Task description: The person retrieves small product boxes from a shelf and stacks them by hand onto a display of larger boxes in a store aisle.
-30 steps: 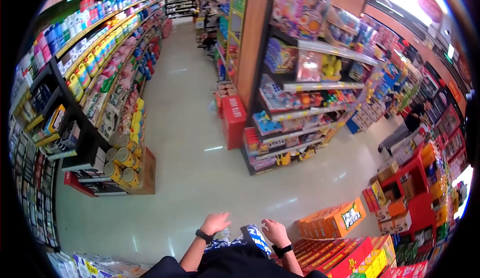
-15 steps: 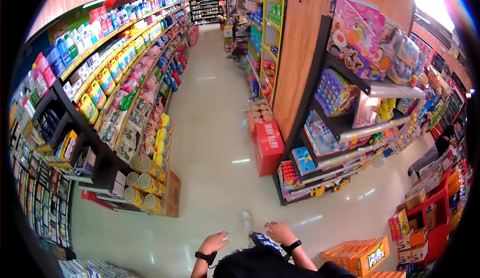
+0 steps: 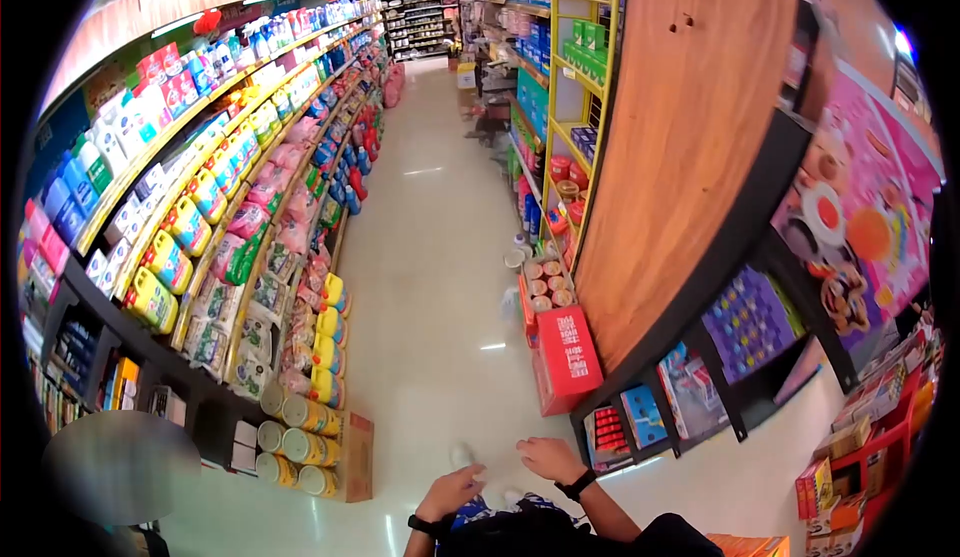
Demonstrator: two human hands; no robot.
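My left hand point(image 3: 450, 494) is held low in front of my body, fingers loosely bent and apart, with nothing in it. Close beside it, my right hand point(image 3: 552, 460) is also empty, its fingers spread a little. Dark bands circle both wrists. Neither hand touches any goods. Nearest on the left are stacked yellow cans point(image 3: 310, 446) beside a brown carton point(image 3: 357, 457). Ahead on the right, a red box point(image 3: 567, 360) stands on the floor against a wooden panel point(image 3: 690, 137).
Long shelves of yellow bottles point(image 3: 185, 225) and bagged goods line the aisle's left side. A yellow-framed rack point(image 3: 582, 77) stands on the right. Toy boxes point(image 3: 750, 324) fill a dark shelf unit nearer me. A person point(image 3: 125, 467), blurred, is at the lower left.
I have moved forward toward the aisle; the red box, cans and toy shelf appear nearer. A blurred person has come into view at lower left. Both hands stay empty.
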